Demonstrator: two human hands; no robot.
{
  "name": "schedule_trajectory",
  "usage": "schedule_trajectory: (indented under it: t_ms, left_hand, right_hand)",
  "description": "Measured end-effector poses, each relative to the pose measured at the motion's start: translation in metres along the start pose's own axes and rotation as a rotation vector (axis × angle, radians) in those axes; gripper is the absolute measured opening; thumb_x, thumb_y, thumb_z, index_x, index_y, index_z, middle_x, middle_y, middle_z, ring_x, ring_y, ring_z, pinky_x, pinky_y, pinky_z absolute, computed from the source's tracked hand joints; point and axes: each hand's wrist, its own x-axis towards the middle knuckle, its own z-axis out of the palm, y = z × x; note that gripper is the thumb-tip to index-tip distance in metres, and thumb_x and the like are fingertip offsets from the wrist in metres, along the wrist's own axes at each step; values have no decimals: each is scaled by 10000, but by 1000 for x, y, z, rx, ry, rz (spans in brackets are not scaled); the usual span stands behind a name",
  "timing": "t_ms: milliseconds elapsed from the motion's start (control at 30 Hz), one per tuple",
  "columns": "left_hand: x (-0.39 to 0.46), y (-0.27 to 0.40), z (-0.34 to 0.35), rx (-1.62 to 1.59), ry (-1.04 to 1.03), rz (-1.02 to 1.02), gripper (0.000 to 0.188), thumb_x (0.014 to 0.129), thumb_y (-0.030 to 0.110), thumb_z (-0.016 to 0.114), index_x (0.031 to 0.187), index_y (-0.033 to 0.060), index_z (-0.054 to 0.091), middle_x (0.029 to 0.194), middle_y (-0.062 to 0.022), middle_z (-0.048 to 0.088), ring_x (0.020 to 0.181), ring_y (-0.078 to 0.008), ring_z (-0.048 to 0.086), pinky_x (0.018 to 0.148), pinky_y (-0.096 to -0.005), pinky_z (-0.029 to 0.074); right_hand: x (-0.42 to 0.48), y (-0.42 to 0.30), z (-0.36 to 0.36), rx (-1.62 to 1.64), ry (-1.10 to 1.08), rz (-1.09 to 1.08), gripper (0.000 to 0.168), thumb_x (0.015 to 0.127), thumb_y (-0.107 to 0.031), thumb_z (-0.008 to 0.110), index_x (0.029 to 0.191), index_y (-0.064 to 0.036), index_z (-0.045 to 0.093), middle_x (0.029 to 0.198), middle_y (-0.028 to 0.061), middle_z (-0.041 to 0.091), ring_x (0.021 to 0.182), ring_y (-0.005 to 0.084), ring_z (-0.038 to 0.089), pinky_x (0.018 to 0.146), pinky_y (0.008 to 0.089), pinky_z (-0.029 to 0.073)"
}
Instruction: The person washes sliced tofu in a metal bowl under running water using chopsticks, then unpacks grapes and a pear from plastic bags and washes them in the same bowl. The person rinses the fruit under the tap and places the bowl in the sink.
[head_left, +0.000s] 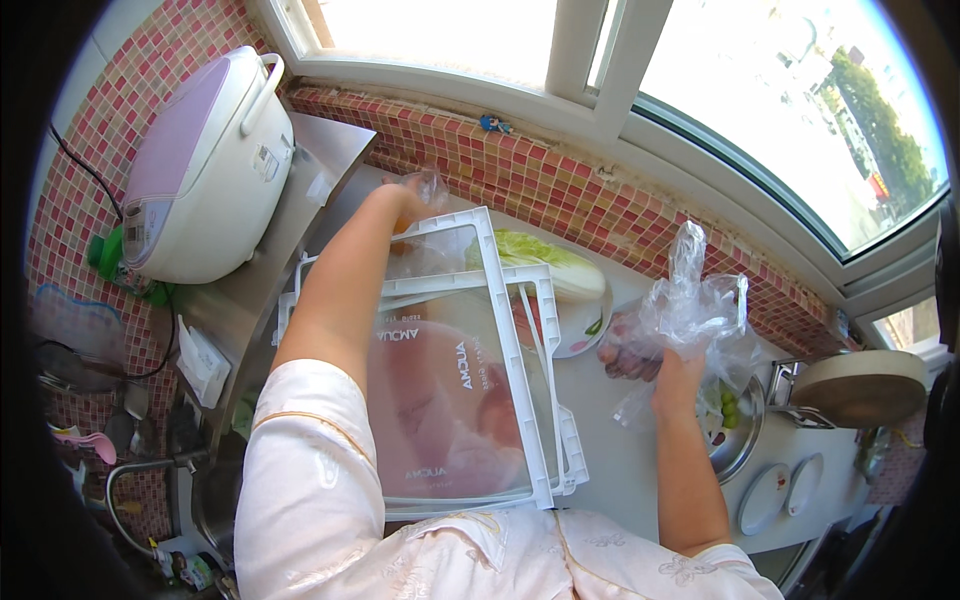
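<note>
My right hand (681, 367) grips a clear plastic bag (701, 307) at the right, with dark reddish produce showing in the plastic beside it. At the upper left, my left hand (405, 196) is on another clear plastic bag (429, 187) that has something orange in it; its fingers are partly hidden. Two glass refrigerator shelves with white plastic frames (504, 300) lie stacked before me, under my left arm. Behind them a napa cabbage (559, 270) rests on a white plate (592, 319) with a leaf pattern, near a red item partly seen through the glass.
A rice cooker (217, 165) stands on a metal shelf (326, 146) at the left, above a faucet (112, 487). Right of my right arm are a steel bowl (750, 442) holding green fruit, two small plates (765, 499) and a round pan (855, 390). A tiled ledge runs below the window.
</note>
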Motion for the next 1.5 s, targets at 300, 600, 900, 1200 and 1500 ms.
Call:
schedule_trajectory:
  t_ms: [300,600,900,1200,1500]
  left_hand:
    - [-54,14,-19,50,266,-72,459,745,127,506,1195,132,417,1108,-170,511,1041,-320,480,885,-408,371]
    - [-81,13,-61,-306,1078,120,200,789,124,413,907,75,566,901,-165,590,858,-330,560,723,-421,440]
    - [-136,4,-132,-471,1498,274,151,793,102,478,892,24,562,854,-146,605,796,-310,574,700,-384,448]
    - [-243,58,-170,-1169,1244,760,159,828,91,416,749,40,544,587,-22,496,516,-114,449,511,-246,378]
    - [-340,174,-80,-1825,580,695,68,801,19,464,838,26,520,718,-77,497,618,-164,478,540,-298,429]
  right_hand:
    - [-4,-7,-4,13,-46,77,305,806,-154,548,1051,6,458,928,86,537,788,147,540,573,265,456]
    - [-28,-33,-4,79,-71,110,390,777,-65,524,1137,5,392,1029,108,498,922,182,492,750,294,402]
    - [-58,-19,-42,76,-57,-87,370,799,-113,518,1126,26,412,1056,108,494,961,175,471,817,284,379]
    - [-116,1,-104,272,23,78,423,760,-24,515,1167,7,401,1110,99,488,1005,206,469,871,303,350]
    - [-159,8,-192,444,16,149,414,755,-26,546,1150,-11,424,1053,83,518,963,200,489,832,322,376]
